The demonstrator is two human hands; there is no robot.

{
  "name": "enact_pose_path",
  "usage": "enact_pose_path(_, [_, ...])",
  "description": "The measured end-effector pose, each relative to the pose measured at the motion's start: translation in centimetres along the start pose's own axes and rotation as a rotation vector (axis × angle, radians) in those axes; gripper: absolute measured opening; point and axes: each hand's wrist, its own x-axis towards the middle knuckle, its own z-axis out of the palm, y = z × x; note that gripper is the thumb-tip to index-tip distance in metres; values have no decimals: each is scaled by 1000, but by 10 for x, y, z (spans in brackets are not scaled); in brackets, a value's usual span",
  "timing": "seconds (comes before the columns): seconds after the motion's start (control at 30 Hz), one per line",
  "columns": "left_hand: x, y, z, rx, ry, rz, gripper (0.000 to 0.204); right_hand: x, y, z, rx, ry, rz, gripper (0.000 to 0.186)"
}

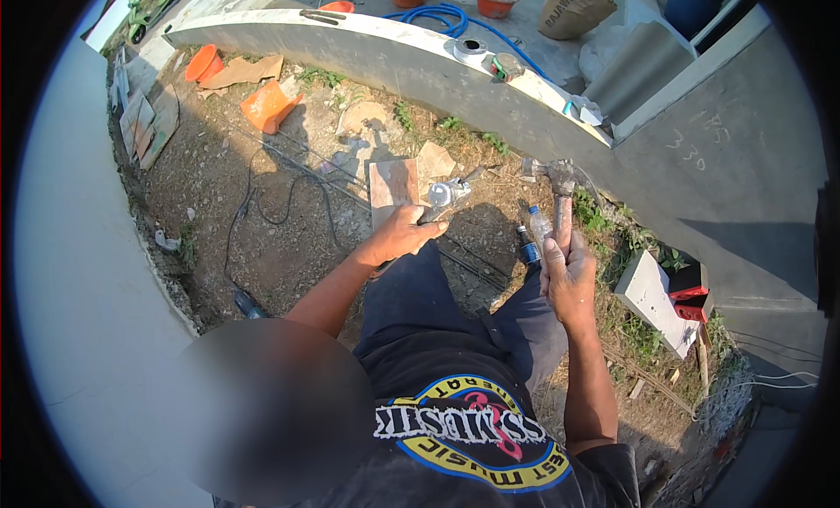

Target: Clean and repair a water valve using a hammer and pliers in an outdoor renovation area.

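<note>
My left hand is closed round a silvery, rounded metal tool whose exact kind I cannot make out. Just beyond that hand is a flat reddish-brown tile piece; whether my fingers touch it is hidden. On the right, my right hand grips the handle of a hammer. Its dirty, mortar-crusted head points up and away from me. Below the hammer, beside my right hand, a clear plastic bottle with a blue cap and a dark bottle with a blue label are by my leg.
A low grey wall curves across the far side, with a white roll on top. Orange buckets, black cables and broken boards lie on the dirt. A white block with red-black boxes is at right.
</note>
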Motion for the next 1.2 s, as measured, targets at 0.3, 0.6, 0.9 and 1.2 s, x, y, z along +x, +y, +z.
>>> enact_pose_path(0.3, [4, -4, 24, -238, -42, 44, 23, -5, -9, 1, -196, -65, -29, 21])
enact_pose_path(0.6, [-17, -37, 37, -164, 45, 142, 34, -18, 0, 13, -267, -139, -46, 21])
enact_pose_path(0.9, [-25, -29, 39, -65, 59, 6, 21, -13, -56, -12, -331, -46, -375, 23])
enact_pose_path(1.2, [14, -26, 21, 187, 416, 401, 24, 6, -130, -31, 365, 300, -577, 23])
